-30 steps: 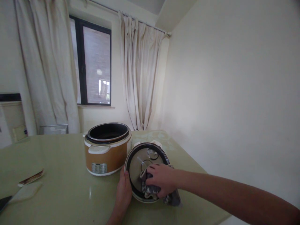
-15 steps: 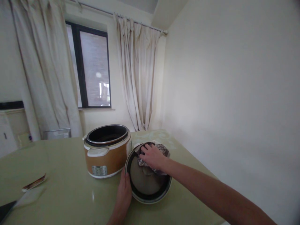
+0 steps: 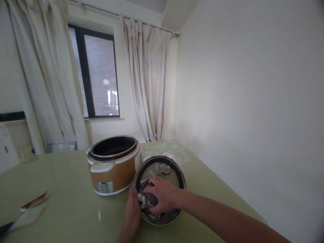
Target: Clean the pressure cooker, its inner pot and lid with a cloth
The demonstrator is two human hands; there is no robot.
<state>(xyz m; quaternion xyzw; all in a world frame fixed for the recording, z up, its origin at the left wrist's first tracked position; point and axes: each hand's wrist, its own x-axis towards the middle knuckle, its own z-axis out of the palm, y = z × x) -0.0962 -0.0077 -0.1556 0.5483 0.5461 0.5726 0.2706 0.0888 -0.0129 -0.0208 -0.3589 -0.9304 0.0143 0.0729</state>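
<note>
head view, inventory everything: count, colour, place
cooker: 1, tan and white, on table
inner pot: 1, black, inside cooker
cooker lid: 1, grey and black, beside cooker
cloth: 1, patterned grey, inside lid
table: 1, green, below cooker
utensil: 1, dark and pale, table's left
narrow item: 1, brown and white, beside utensil
curtains: 2, cream, flanking window
curtain rod: 1, grey, above window
window: 1, dark-framed, back wall
walls: 2, off-white, back, right
cabinet: 1, whitish, far left
unclear item: 1, black, on cabinet
panel: 1, grey, behind table
left hand: 1, bare, lid's rim
right hand: 1, bare, on cloth
</note>
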